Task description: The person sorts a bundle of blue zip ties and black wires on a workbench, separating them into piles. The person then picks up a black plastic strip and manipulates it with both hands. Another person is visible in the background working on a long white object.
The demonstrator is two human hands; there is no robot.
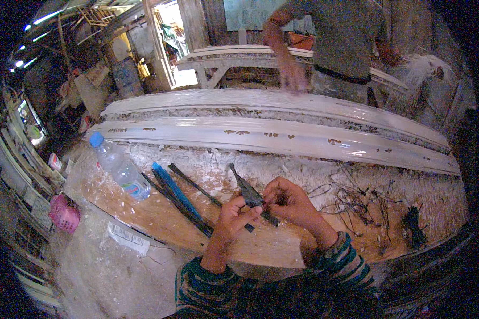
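My left hand (234, 218) is closed around a dark grey, flat strip bundle (248, 190), its thumb lying along the near part. The bundle narrows to a thin far end and points away from me. At its right side my right hand (289, 204) pinches with thumb and fingers; whatever is between those fingertips is too small to make out. Left of my hands, long black strips (183, 212) and a blue strip (179, 192) lie on the wooden board (261, 247). Thin black strands (364, 204) are scattered to the right, beside a tied black bundle (414, 226).
A clear plastic bottle (125, 173) with a blue cap lies at left. Beyond the board run long white-painted pieces (197, 130) with chipped spots. Across them stands a co-worker (346, 48), one arm lowered toward the white surface. A pink bag (65, 214) sits far left.
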